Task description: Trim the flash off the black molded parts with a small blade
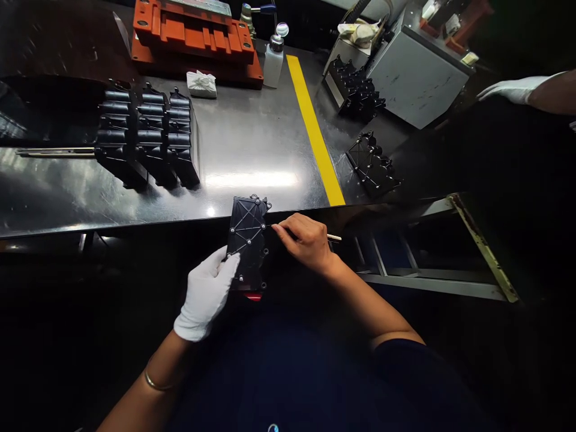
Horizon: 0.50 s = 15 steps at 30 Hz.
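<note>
In the head view my left hand (pixel 209 291), in a white glove, is closed on a black ribbed plastic part (pixel 247 234) with bright round dots at its rib joints. The part is held near the table's front edge, its ribbed face toward me. My bare right hand (pixel 308 239) is closed around a thin stick (pixel 334 237), whose pale end sticks out behind the hand. A fine dark tip seems to point from my fingers toward the part's right edge; whether it touches cannot be told. Something red shows just below the part.
Rows of similar black parts (pixel 153 135) stand on the metal table (pixel 243 132) at left, beside thin sticks (pixel 56 152). An orange fixture (pixel 193 39), white cloth (pixel 201 84) and pump bottle (pixel 273 63) are behind. Right of the yellow stripe (pixel 315 129) are more parts (pixel 371 162) and another person's gloved hand (pixel 515 89).
</note>
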Motion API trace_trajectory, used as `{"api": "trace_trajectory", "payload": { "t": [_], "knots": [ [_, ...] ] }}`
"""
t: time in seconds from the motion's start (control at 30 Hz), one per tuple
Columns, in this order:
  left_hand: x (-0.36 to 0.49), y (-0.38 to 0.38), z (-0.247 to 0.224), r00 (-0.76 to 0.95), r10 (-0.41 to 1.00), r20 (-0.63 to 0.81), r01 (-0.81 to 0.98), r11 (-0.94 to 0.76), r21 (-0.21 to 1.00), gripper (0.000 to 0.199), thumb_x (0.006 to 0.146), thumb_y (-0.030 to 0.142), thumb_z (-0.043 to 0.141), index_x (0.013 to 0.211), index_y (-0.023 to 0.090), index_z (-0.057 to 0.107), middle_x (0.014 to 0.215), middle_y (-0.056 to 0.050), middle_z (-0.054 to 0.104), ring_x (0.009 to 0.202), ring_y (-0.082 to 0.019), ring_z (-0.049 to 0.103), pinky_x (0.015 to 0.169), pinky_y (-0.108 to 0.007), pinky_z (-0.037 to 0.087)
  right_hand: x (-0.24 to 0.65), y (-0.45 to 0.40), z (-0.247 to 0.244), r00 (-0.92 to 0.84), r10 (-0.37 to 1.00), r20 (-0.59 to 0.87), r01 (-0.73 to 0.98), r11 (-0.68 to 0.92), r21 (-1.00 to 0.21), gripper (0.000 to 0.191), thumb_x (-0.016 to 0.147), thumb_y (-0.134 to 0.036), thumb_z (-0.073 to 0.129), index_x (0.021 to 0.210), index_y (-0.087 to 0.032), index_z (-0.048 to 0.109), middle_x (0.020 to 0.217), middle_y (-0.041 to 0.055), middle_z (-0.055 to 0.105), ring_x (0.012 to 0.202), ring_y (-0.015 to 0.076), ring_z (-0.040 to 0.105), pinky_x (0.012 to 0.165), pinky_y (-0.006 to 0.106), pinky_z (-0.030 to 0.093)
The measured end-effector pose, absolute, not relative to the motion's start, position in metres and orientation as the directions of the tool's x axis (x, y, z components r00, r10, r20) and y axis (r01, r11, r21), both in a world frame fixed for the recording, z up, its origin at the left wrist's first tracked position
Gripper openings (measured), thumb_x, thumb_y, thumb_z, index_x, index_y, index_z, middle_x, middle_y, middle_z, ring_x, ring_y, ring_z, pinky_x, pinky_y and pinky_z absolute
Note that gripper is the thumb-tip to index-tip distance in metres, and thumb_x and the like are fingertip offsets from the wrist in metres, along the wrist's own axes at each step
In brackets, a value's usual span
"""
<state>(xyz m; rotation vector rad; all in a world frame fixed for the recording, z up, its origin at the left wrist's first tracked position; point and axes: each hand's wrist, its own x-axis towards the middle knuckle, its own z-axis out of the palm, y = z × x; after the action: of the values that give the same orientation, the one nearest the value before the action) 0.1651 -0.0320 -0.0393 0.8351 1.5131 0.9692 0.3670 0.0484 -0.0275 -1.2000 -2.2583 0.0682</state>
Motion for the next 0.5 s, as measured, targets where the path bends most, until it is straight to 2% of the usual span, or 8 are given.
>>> {"api": "trace_trajectory", "payload": {
  "t": [0.27, 0.37, 0.43, 0.5],
  "knots": [
    [0.166, -0.028, -0.038, -0.196, 0.896, -0.399, -0.004, 0.406, 0.914, 0.047, 0.076, 0.051, 0.067, 0.108, 0.018, 0.073, 0.074, 0.000, 0.073, 0.076, -0.019, 0.065, 0.068, -0.023, 0.053, 0.363, 0.058, -0.038, -0.432, 0.771, 0.468, 0.752, 0.594, -0.286, 0.034, 0.097, -0.032, 0.049, 0.070, -0.018, 0.063, 0.067, 0.0035, 0.066, 0.064, 0.0121, 0.058, 0.062, 0.025, 0.038],
    [0.162, -0.024, -0.034, -0.206, 0.892, -0.403, -0.017, 0.408, 0.913, 0.047, 0.074, 0.052, 0.069, 0.106, 0.018, 0.073, 0.082, -0.001, 0.075, 0.082, -0.020, 0.066, 0.071, -0.023, 0.052, 0.360, 0.064, -0.039, -0.448, 0.769, 0.457, 0.756, 0.598, -0.266, 0.036, 0.098, -0.035, 0.047, 0.071, -0.018, 0.064, 0.068, 0.0044, 0.065, 0.064, 0.0124, 0.057, 0.062, 0.025, 0.037],
    [0.156, -0.023, -0.027, -0.190, 0.887, -0.421, -0.014, 0.427, 0.904, 0.048, 0.073, 0.052, 0.071, 0.106, 0.017, 0.074, 0.089, -0.003, 0.076, 0.086, -0.021, 0.066, 0.074, -0.024, 0.053, 0.359, 0.069, -0.038, -0.463, 0.770, 0.439, 0.733, 0.611, -0.299, 0.036, 0.098, -0.035, 0.047, 0.071, -0.017, 0.064, 0.069, 0.0047, 0.065, 0.064, 0.0126, 0.056, 0.060, 0.025, 0.037],
    [0.147, -0.024, -0.019, -0.142, 0.878, -0.457, 0.021, 0.464, 0.886, 0.049, 0.073, 0.052, 0.071, 0.107, 0.017, 0.073, 0.093, -0.004, 0.076, 0.086, -0.021, 0.067, 0.072, -0.025, 0.053, 0.360, 0.074, -0.034, -0.470, 0.775, 0.423, 0.659, 0.627, -0.415, 0.035, 0.097, -0.036, 0.048, 0.072, -0.018, 0.064, 0.071, 0.0048, 0.065, 0.067, 0.0126, 0.057, 0.062, 0.025, 0.040]
  ]
}}
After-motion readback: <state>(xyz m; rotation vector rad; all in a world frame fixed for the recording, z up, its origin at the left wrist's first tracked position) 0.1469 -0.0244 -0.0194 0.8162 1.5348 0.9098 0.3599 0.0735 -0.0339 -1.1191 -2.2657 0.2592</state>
